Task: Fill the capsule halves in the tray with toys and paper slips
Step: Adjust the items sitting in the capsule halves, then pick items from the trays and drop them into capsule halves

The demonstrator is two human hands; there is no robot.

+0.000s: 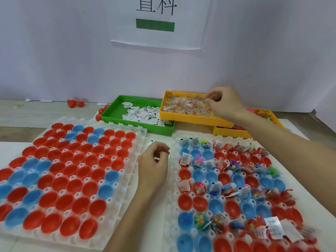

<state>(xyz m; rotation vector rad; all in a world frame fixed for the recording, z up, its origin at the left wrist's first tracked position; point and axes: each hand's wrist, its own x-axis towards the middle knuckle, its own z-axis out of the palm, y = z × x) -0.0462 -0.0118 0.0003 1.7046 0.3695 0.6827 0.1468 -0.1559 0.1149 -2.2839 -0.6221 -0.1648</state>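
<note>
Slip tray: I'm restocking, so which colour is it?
Green, best seen in the head view, left of the yellow tray.

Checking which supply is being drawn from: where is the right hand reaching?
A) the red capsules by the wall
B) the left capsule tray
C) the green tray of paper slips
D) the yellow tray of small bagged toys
D: the right hand pinches at the bagged toys in the yellow tray.

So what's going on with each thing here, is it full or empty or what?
Left tray: red and blue capsule halves, all empty.
Right tray: some halves filled with toys and slips, some empty.
Green basket: part full of paper slips.
Yellow basket: full of bagged toys.
Right hand: pinching toy bags in it.
Left hand: curled around paper slips.
</note>
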